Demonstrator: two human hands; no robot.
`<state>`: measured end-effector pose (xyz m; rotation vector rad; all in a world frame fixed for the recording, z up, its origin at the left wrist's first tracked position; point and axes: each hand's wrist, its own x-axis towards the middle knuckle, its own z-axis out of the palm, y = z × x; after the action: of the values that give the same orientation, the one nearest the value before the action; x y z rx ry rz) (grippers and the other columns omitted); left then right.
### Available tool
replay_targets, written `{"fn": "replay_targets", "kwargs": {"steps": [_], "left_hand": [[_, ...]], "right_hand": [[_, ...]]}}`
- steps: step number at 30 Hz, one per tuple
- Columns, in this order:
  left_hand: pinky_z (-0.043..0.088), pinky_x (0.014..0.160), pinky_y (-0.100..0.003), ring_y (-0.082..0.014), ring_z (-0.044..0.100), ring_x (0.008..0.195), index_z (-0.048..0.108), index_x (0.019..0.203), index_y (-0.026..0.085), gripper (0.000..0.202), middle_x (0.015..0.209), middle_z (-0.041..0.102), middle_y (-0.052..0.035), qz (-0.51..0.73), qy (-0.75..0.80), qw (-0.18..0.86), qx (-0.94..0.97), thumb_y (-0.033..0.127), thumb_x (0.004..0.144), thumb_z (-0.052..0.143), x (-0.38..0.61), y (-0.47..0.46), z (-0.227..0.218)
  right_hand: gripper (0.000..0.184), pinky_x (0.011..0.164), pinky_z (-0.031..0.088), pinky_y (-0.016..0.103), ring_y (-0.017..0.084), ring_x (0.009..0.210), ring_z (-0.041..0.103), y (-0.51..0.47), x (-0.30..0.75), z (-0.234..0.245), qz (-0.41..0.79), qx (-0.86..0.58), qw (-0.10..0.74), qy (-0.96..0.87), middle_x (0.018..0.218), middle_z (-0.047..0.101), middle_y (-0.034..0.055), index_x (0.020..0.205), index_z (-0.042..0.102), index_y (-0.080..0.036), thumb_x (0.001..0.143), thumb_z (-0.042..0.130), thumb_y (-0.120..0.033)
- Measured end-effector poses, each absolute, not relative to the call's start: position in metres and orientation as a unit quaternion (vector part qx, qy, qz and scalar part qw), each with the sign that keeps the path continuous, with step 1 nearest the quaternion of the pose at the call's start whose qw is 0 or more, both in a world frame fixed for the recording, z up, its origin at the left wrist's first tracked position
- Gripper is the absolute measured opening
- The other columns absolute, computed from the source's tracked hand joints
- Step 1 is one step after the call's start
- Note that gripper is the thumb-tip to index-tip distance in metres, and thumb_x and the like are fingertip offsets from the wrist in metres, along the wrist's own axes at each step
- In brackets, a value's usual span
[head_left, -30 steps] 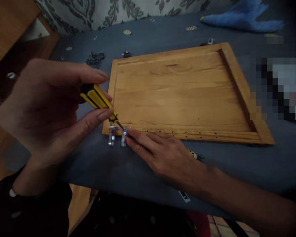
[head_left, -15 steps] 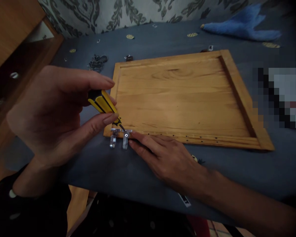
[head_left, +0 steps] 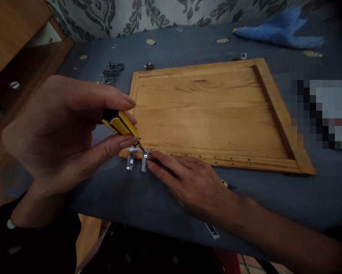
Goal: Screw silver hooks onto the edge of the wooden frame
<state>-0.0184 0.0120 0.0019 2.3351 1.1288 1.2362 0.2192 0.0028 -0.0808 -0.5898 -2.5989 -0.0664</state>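
Note:
My left hand (head_left: 65, 133) is closed in a pinch around the handle of a small yellow and black screwdriver (head_left: 122, 123). The screwdriver slants down to the right, its tip at a screw on a shiny metal hook (head_left: 143, 164). This hook sits on the near edge of a framed wooden board (head_left: 205, 110), close to its left corner. Beside it, to the left, a second metal hook (head_left: 129, 163) is on the same edge. With its fingertips, my right hand (head_left: 193, 179) grips the right side of the hook under the screwdriver.
Small holes run along the board's near edge. A pile of metal hooks (head_left: 112, 72) lies behind its left corner, and a small dark piece (head_left: 149, 66) is nearby. A blue plush toy (head_left: 273, 32) rests at the back right. A wooden cabinet (head_left: 16, 30) stands at left.
My left hand and the screwdriver handle have shifted slightly down and to the right. My right fingertips have edged a little left against the hook.

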Motion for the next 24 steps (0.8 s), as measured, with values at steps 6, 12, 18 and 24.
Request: {"fn": "replay_targets", "kwargs": {"steps": [6, 12, 18, 24], "left_hand": [[0.068, 0.071, -0.041, -0.0245, 0.073, 0.09, 0.064, 0.118, 0.03, 0.04, 0.101, 0.067, -0.0029, 0.383, 0.408, 0.118, 0.82, 0.022, 0.081, 0.076, -0.02, 0.012, 0.004], [0.067, 0.069, -0.043, -0.0261, 0.073, 0.089, 0.065, 0.118, 0.031, 0.043, 0.101, 0.067, -0.0028, 0.374, 0.416, 0.114, 0.821, 0.027, 0.078, 0.079, -0.019, 0.011, 0.003], [0.063, 0.058, -0.034, -0.0221, 0.071, 0.081, 0.066, 0.11, 0.031, 0.037, 0.092, 0.066, -0.0007, 0.379, 0.388, 0.129, 0.83, 0.022, 0.077, 0.078, -0.013, 0.015, 0.006], [0.063, 0.057, -0.037, -0.0246, 0.071, 0.078, 0.069, 0.099, 0.027, 0.036, 0.092, 0.065, -0.0021, 0.393, 0.435, 0.153, 0.795, 0.022, 0.069, 0.086, -0.011, 0.013, 0.012]], "right_hand": [[0.036, 0.077, 0.06, 0.038, 0.023, 0.095, 0.069, 0.003, 0.219, -0.082, -0.011, -0.206, 0.238, -0.949, 0.13, 0.066, 0.0184, 0.122, 0.064, -0.007, 0.098, 0.037, -0.006], [0.04, 0.078, 0.06, 0.038, 0.024, 0.096, 0.069, 0.003, 0.218, -0.081, -0.005, -0.211, 0.232, -0.95, 0.13, 0.066, 0.0177, 0.122, 0.065, -0.008, 0.097, 0.034, -0.004], [0.04, 0.08, 0.06, 0.038, 0.024, 0.098, 0.069, 0.003, 0.219, -0.08, -0.006, -0.205, 0.202, -0.958, 0.135, 0.063, 0.0195, 0.128, 0.062, -0.007, 0.095, 0.04, -0.004], [0.04, 0.076, 0.06, 0.036, 0.022, 0.093, 0.071, 0.004, 0.218, -0.079, -0.026, -0.212, 0.198, -0.957, 0.133, 0.065, 0.0157, 0.125, 0.065, -0.01, 0.098, 0.037, -0.006]]}}
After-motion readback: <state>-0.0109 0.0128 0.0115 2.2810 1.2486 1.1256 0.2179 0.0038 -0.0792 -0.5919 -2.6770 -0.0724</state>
